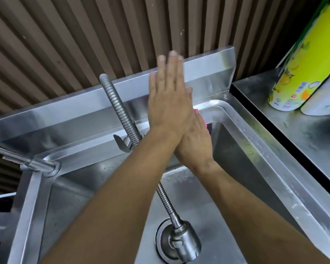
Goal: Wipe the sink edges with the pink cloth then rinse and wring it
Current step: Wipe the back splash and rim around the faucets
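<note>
The steel sink (pixel 255 143) fills the lower view. Only a small strip of the pink cloth (pixel 200 119) shows, lying on the sink's back rim near the right corner. My right hand (pixel 195 143) lies flat on the cloth and presses it onto the rim; its fingers are mostly hidden under my left hand. My left hand (pixel 170 96) crosses over the right one with straight fingers held together, raised in front of the steel backsplash (pixel 208 73), and holds nothing.
A flexible metal faucet hose (pixel 120 107) arches from the back rim down to a spray head (pixel 185 242) over the drain (pixel 163 244). A second tap (pixel 38 165) sits at the left. A yellow-green bottle (pixel 297 73) and a white bottle (pixel 324 96) stand on the right steel counter (pixel 303 138).
</note>
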Demonstrator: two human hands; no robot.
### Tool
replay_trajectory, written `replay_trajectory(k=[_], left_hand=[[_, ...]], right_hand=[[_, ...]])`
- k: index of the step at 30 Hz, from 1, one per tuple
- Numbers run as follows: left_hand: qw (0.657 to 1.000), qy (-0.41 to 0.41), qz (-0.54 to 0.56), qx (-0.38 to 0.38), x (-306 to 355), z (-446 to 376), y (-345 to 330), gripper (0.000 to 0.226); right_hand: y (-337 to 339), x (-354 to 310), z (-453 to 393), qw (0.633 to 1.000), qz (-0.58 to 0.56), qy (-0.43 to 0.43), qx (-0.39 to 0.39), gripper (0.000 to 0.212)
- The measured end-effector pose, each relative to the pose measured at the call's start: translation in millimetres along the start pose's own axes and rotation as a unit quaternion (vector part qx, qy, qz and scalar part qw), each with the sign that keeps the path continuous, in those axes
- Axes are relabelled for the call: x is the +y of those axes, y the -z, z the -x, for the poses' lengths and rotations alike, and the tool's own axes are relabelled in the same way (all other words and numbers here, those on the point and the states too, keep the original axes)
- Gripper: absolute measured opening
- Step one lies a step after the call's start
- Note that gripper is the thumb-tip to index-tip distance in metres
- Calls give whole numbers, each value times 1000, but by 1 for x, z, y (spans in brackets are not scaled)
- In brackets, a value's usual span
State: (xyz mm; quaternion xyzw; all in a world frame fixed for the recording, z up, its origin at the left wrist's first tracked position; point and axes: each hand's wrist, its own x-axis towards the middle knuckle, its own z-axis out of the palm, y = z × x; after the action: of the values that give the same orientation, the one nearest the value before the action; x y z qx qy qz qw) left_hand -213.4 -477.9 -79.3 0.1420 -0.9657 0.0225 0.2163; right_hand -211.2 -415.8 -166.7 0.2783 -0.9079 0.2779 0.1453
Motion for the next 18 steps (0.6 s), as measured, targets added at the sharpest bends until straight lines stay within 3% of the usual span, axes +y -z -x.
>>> replay_trajectory(k=[2,4,8,10,14,18], left_hand=[[996,80,9,-35,-14,-14,-9,65],[993,108,17,-39,-28,-8,-24,64],[996,83,-17,15,-51,3,-38,63],[996,78,-37,37,-52,2,-45,64],[995,75,-51,50,-46,1,-52,66],[994,72,-32,71,-47,-1,-59,65]], right_hand=[[-3,7,-1,1000,16,-3,6,64],[0,14,-7,999,24,-41,1,56],[1,10,-14,991,42,-124,23,50],[-4,-3,-11,995,16,-103,4,49],[10,28,-17,994,61,32,-82,51],[22,44,-20,995,66,-42,-65,54]])
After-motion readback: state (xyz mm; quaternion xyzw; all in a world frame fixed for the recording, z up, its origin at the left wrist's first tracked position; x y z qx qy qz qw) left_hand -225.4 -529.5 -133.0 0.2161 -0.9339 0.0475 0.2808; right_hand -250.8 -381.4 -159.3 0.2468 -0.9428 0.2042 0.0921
